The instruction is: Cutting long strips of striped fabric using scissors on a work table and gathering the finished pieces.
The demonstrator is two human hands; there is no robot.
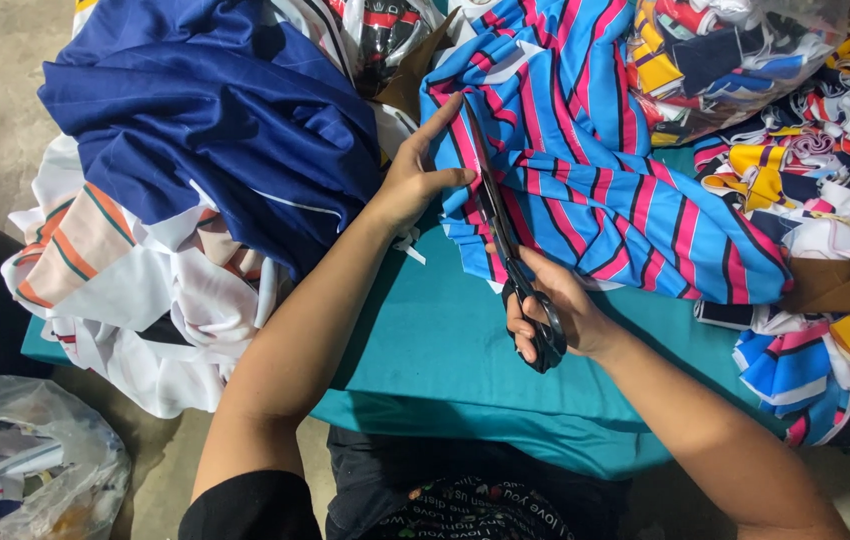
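Head view, looking down at table (pixel 425 350) covered in teal cloth. Left hand (pixel 415 180) flat on striped fabric (pixel 595 190), fingers spread, index finger stretched toward far side, thumb pressed on fabric edge just beside scissor blades. Right hand (pixel 545 310) gripping handles of black scissors (pixel 510 250), fingers curled through loops, closed around them. Blades pointing away toward far side, running along left edge of striped fabric, between the two hands; blades nearly together, cannot tell exact gap. Striped fabric blue with pink and black stripes, bunched, lying centre to right on table, draped from far edge toward near right. Dark blue cloth (pixel 215 110) heaped far left, touching left forearm. White cloth with orange stripes (pixel 115 260) under it, hanging off left table edge. Clear plastic bag of mixed scraps (pixel 725 60) far right. Pile of yellow, white, pink and blue scraps (pixel 825 200) along right side, with brown piece (pixel 845 285) among them. Another plastic bag with scraps (pixel 25 470) on concrete floor, near left. Dark printed shirt at near bottom.
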